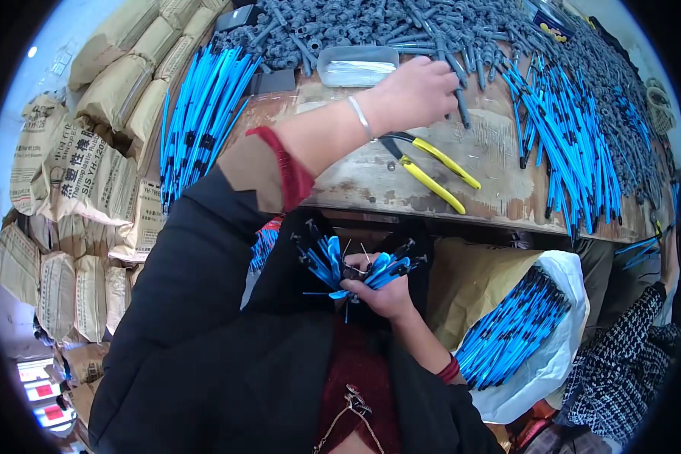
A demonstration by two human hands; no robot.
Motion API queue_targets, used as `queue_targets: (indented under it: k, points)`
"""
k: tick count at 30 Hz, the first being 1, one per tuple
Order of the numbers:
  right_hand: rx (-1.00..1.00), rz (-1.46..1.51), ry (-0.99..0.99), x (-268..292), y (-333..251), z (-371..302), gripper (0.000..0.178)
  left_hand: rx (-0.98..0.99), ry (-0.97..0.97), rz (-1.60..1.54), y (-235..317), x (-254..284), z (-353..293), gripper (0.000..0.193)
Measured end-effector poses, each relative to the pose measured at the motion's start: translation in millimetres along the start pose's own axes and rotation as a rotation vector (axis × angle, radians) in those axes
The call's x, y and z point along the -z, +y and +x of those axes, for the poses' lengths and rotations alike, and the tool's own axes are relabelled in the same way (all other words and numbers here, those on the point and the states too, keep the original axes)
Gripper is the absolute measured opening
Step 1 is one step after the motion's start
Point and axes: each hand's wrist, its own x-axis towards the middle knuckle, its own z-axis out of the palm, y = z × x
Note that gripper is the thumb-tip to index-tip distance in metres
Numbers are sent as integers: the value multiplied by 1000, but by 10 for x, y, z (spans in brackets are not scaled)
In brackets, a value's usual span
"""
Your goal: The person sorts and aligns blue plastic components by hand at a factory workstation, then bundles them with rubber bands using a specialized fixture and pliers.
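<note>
My left hand point(420, 94) reaches over the table with its fingers bent round a dark grey plastic tube point(463, 110), whose lower end sticks out below them. My wrist covers the head of a hand tool with yellow handles point(436, 174), like pliers. Low in front of my lap, my right hand point(382, 291) is closed round a bundle of blue strips point(333, 265) with black ends, which fan out to both sides. Two thin, light wire-like ends stand up from its middle. A clear plastic box point(356, 66) of thin white strips sits beside my left hand.
Grey plastic fittings point(340, 26) are heaped along the table's back. Blue strip piles lie at left point(204, 121) and right point(575, 144). An open sack point(575, 303) of blue strips stands right of my lap. Paper sacks point(76, 166) are stacked left. Another person's sleeve point(620, 363) shows at right.
</note>
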Motion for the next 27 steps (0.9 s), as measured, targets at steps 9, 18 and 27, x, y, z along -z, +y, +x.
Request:
queue_targets:
  k: [9, 18, 27]
  points:
    - [-9, 7, -3, -220, -83, -106, 27, 64, -62, -60, 326, 1068, -1593, 22]
    - [-98, -103, -49, -485, -36, -241, 32, 1003, -186, -27, 500, 839, -1605, 27]
    - [-38, -155, -139, -541, -11, -330, 26, 1055, 259, -927, 1162, 1257, -1992, 29]
